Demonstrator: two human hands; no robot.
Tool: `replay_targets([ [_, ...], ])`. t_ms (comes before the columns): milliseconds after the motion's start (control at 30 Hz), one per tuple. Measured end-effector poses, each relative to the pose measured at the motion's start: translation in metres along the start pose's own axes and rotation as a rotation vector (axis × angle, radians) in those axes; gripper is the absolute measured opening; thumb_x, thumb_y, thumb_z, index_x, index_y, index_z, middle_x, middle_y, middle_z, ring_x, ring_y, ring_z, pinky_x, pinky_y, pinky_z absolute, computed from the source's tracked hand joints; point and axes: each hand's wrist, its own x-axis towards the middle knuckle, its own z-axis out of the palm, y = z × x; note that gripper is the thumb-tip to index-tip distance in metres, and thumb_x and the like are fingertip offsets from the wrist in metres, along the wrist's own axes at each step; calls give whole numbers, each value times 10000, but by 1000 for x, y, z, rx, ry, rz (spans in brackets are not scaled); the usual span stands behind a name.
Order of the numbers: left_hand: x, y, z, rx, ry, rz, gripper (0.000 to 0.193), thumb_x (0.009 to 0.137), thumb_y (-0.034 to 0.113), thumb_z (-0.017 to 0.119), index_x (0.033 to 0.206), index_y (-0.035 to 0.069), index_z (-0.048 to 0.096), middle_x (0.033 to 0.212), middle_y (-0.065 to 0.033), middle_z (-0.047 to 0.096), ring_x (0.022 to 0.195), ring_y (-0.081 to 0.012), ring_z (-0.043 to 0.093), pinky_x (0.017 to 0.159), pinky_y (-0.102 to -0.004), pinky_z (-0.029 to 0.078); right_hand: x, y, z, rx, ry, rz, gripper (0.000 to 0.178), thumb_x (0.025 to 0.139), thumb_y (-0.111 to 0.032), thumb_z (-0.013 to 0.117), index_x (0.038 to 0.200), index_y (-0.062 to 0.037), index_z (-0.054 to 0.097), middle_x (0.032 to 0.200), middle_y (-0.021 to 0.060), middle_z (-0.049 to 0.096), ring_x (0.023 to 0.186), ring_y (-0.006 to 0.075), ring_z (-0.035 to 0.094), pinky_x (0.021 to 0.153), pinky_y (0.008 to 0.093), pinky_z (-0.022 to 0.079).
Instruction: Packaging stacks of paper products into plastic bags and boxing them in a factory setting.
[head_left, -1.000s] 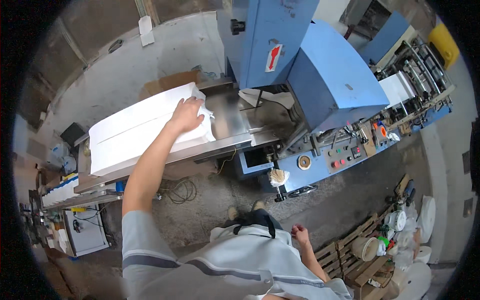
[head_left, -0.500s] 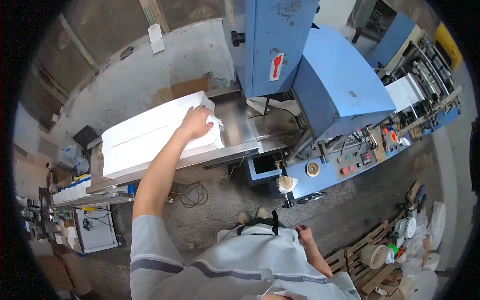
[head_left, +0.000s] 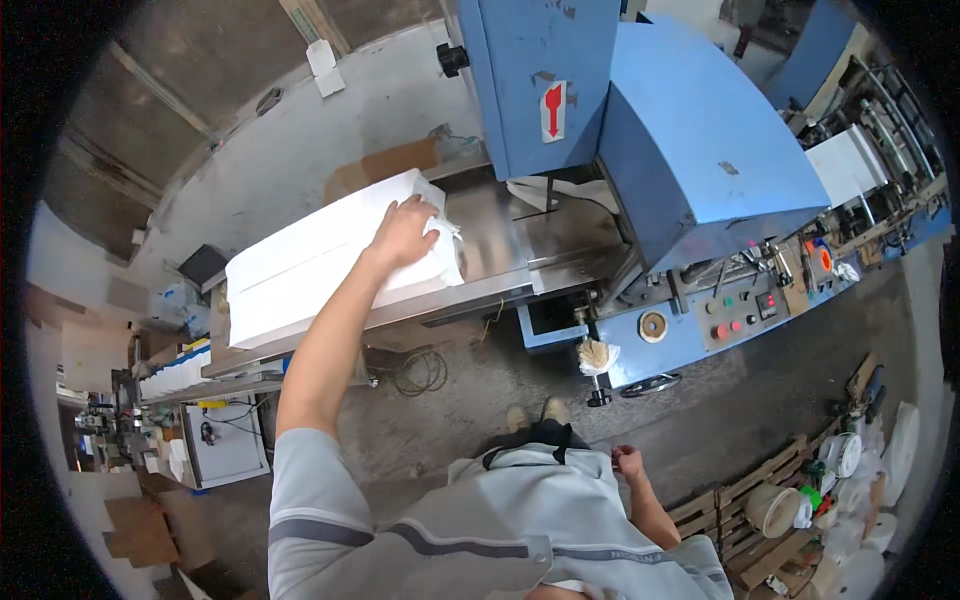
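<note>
A long white stack of folded paper [head_left: 310,258] lies on a steel machine bed [head_left: 488,238], its right end ragged with loose sheets. My left hand [head_left: 404,236] rests palm-down on top of this stack near that end, fingers apart and the thumb toward the loose edge. My right hand [head_left: 628,461] hangs low beside my body, its fingers curled in, touching no machine part; no object shows in it.
Right of the stack stands a blue machine [head_left: 715,150] with a tall column [head_left: 535,60]. Its control panel [head_left: 742,318] has buttons, and a tape roll [head_left: 653,325] lies beside it. Cables [head_left: 420,372] lie on the floor. A wooden pallet [head_left: 725,505] with buckets stands lower right.
The whole scene has shifted slightly in the picture as my head moved. My left hand stays on the end of the stack, and my right hand still hangs at my side.
</note>
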Motion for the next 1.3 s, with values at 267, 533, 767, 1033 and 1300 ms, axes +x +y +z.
replay_targets([
  [267,-1,8,-6,-14,-48,-49,373,811,199,622,1142,30,651,1268,-188,606,1343,-358,434,1125,-566,291,17,-4,9,40,6,-51,228,904,-214,664,1047,-39,635,845,55,657,757,178,640,617,346,538],
  [533,1,10,-6,-17,-28,-27,371,828,231,639,1139,30,642,1248,-220,608,1326,-393,441,1103,-543,321,15,-37,8,2,-32,-138,244,900,-249,679,1031,-48,631,823,41,657,724,147,629,590,310,509],
  [767,-2,9,-5,-43,25,-15,334,838,223,632,1109,28,645,1224,-217,619,1320,-402,446,1093,-546,331,4,-41,8,44,13,-124,166,901,-200,669,869,-36,669,655,16,600,526,106,518,482,268,422],
  [1033,-1,4,-1,-61,-14,-17,331,832,181,624,1131,42,650,1237,-178,622,1329,-379,443,1097,-550,327,16,-33,8,-107,-18,-176,209,897,-234,683,1001,-54,656,780,15,651,693,125,611,573,296,484],
  [1300,-2,-2,7,-38,16,-11,315,863,206,602,1120,31,656,1233,-185,626,1315,-360,457,1076,-476,361,-20,-82,35,-249,32,-535,245,931,-198,647,1063,8,639,848,48,660,777,103,586,704,267,483],
])
